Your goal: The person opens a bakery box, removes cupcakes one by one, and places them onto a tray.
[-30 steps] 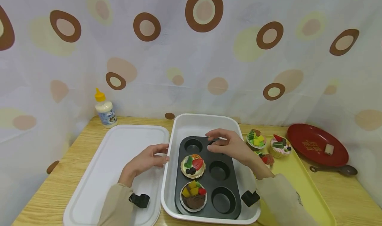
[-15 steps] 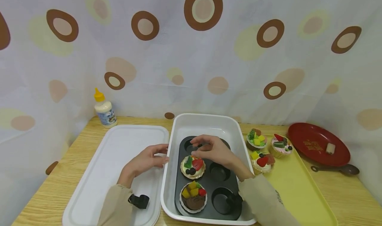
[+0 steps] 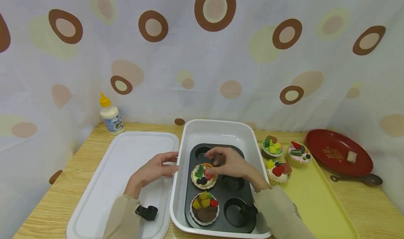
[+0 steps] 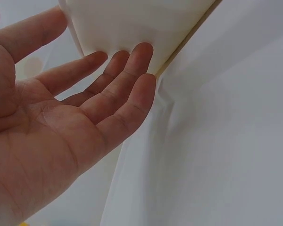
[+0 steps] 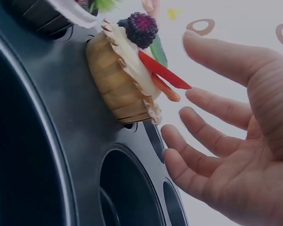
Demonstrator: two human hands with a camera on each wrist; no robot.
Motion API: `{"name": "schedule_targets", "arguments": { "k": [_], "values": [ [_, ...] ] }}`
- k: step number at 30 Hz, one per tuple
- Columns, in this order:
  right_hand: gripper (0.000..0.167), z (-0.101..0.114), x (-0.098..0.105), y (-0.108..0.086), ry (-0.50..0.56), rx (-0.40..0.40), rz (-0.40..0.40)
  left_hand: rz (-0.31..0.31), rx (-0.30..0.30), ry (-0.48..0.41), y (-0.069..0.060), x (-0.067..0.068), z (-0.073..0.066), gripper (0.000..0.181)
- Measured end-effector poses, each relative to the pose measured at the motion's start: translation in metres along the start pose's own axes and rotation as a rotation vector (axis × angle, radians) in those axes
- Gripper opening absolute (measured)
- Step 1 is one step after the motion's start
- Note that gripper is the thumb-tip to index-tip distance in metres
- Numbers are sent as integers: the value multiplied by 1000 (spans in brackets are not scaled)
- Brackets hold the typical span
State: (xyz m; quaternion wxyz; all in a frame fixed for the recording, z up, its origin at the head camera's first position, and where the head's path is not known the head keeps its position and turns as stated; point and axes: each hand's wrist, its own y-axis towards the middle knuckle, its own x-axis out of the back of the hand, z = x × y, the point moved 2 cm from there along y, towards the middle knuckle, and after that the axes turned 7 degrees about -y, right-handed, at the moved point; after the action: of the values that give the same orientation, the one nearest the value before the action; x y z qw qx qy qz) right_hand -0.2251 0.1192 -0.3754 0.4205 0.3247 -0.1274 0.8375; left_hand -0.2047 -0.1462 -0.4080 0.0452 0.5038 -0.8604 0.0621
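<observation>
Clear plastic bottle with a yellow nozzle (image 3: 113, 119): standing upright on the wood-grain table (image 3: 82, 172), left of the frame at mid-height.
Flat white rectangular tray (image 3: 132, 158): lying lower left, just below the bottle.
Left hand (image 3: 153, 169): left of lower centre, with fingers loosely extended and released, at the left wall of the deep white rectangular tray (image 3: 217, 132).
Dark metal muffin pan (image 3: 221, 194): lying inside the deep tray, lower centre.
Chocolate tart with yellow fruit chunks (image 3: 204, 212): at the pan's lower left cup.
Cream tart with strawberry and dark berries (image 3: 199, 179): at the middle left cup, just beneath the right fingertips.
Right hand (image 3: 230, 163): over the pan, with thumb and fingers apart, released; contact with the strawberry impossible to tell.
Flat yellow tray (image 3: 315, 204): lower right, bearing three fruit-topped cupcakes (image 3: 277, 172).
Round red plate (image 3: 331, 153): far right, above a brown spoon (image 3: 372, 179).
</observation>
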Motion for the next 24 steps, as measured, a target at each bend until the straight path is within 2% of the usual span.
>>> {"name": "schedule_targets", "arguments": {
  "k": [7,17,24],
  "values": [
    [52,-1,-4,1,-72,-10,77,2,1,-4,-1,-1,-1,59],
    [67,0,-8,1,-56,-16,171,2,3,-24,-2,0,-1,61],
    [75,-1,-9,0,-175,-35,194,10,7,-25,0,-1,0,61]
  ]
}}
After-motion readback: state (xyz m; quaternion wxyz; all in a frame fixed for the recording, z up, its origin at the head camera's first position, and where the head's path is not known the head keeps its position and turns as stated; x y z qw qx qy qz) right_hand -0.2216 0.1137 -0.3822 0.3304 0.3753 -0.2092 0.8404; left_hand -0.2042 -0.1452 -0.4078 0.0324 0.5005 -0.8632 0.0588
